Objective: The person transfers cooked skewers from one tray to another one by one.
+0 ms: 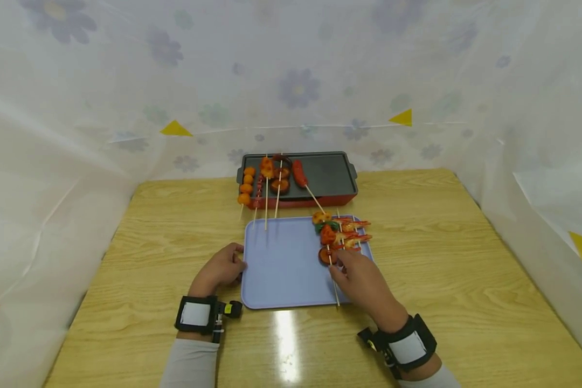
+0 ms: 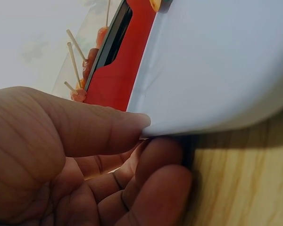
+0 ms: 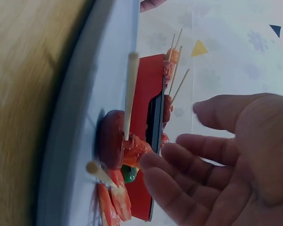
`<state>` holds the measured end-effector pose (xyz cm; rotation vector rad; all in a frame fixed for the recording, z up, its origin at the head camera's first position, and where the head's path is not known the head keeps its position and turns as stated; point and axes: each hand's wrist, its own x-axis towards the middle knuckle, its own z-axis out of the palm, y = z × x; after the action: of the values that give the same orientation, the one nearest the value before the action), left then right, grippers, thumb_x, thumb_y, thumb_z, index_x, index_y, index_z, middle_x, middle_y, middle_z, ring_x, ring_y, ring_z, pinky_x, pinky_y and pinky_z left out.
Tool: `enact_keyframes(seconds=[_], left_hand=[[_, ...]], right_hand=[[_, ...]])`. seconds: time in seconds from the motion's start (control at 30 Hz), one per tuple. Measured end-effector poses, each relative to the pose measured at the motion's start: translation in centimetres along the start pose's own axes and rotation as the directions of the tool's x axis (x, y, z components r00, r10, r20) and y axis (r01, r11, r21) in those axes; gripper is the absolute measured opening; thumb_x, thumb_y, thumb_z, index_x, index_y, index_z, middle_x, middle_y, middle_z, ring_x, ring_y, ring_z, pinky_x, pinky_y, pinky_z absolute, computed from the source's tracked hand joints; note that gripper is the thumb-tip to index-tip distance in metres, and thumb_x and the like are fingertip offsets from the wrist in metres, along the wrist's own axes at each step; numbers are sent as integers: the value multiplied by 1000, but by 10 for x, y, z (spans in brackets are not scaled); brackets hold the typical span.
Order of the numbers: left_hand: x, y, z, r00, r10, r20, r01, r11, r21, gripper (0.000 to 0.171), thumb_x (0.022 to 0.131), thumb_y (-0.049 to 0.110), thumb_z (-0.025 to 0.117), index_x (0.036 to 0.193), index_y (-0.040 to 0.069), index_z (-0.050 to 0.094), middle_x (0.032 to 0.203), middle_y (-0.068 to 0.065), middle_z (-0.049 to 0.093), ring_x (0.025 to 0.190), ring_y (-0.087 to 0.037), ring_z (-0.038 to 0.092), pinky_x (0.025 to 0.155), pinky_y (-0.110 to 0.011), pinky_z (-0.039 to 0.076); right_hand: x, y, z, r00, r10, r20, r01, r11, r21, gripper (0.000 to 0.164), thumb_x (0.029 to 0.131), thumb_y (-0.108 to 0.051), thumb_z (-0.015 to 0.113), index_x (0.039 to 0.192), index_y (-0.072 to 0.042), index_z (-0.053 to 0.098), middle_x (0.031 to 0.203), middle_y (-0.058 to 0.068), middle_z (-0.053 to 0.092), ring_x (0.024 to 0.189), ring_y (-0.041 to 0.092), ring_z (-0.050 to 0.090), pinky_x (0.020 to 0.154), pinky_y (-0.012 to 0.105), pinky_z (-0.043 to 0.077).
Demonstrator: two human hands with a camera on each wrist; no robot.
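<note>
Your left hand (image 1: pixel 221 271) pinches the left edge of the pale blue tray (image 1: pixel 281 269), thumb on the rim and fingers curled beneath it, as the left wrist view shows. Your right hand (image 1: pixel 361 280) hovers with fingers loosely spread and holding nothing, just beside the mixed skewer (image 1: pixel 327 240) lying on the tray's right side; its fingertips (image 3: pixel 153 162) sit close to the dark red slice at the skewer's lower end. Shrimp skewers (image 1: pixel 354 231) lie beside it on the tray. Beyond the tray, on the wooden surface (image 1: pixel 465 258), a red-and-black grill pan (image 1: pixel 330 175) carries more skewers (image 1: pixel 267 180), sticks jutting over its near edge.
</note>
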<state>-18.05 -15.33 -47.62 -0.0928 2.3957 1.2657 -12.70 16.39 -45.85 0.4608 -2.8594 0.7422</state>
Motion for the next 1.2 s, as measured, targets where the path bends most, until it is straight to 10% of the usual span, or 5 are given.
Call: enact_keyframes(seconds=[0.13, 0.23, 0.4, 0.97, 1.2], left_hand=[[1, 0, 0, 1000, 1, 0, -1, 1000, 0, 43, 96, 6, 57, 137, 0, 45, 87, -11, 55, 70, -21, 57, 58, -30, 46], [1, -1, 0, 1000, -1, 1, 1, 1000, 7, 43, 96, 6, 57, 137, 0, 45, 86, -11, 55, 69, -21, 56, 58, -30, 46], [1, -1, 0, 1000, 11, -4, -11, 1000, 9, 42, 96, 6, 58, 136, 0, 46, 86, -11, 55, 69, -21, 56, 58, -30, 46], [0, -2, 0, 999, 37, -4, -37, 999, 9, 41, 96, 5, 57, 135, -2, 47, 84, -11, 56, 68, -21, 57, 58, -30, 46], [1, -2, 0, 999, 40, 0, -40, 999, 13, 41, 96, 6, 57, 135, -1, 47, 85, -11, 55, 68, -21, 58, 58, -30, 48]], right_hand=[[0, 0, -2, 993, -107, -44, 101, 988, -115, 43, 90, -23, 75, 125, -2, 64, 123, 18, 62, 114, 33, 60, 90, 48, 51], [-1, -1, -3, 995, -95, 33, 100, 971, -215, 78, 90, -41, 72, 150, -5, 40, 158, 23, 26, 145, 42, 22, 109, 62, 26], [-3, -4, -4, 992, -46, 120, 82, 947, -310, 101, 90, -58, 63, 160, -10, 8, 162, 16, -20, 147, 44, -12, 109, 72, 5], [38, 10, -13, 988, -155, 27, 153, 908, -389, 93, 91, -48, 66, 159, -8, 15, 162, 23, -8, 147, 44, -9, 109, 71, 8], [63, 14, -22, 993, -110, 53, 121, 940, -319, 85, 98, -44, 59, 159, -8, 12, 162, 21, -16, 146, 40, -20, 110, 69, 6]])
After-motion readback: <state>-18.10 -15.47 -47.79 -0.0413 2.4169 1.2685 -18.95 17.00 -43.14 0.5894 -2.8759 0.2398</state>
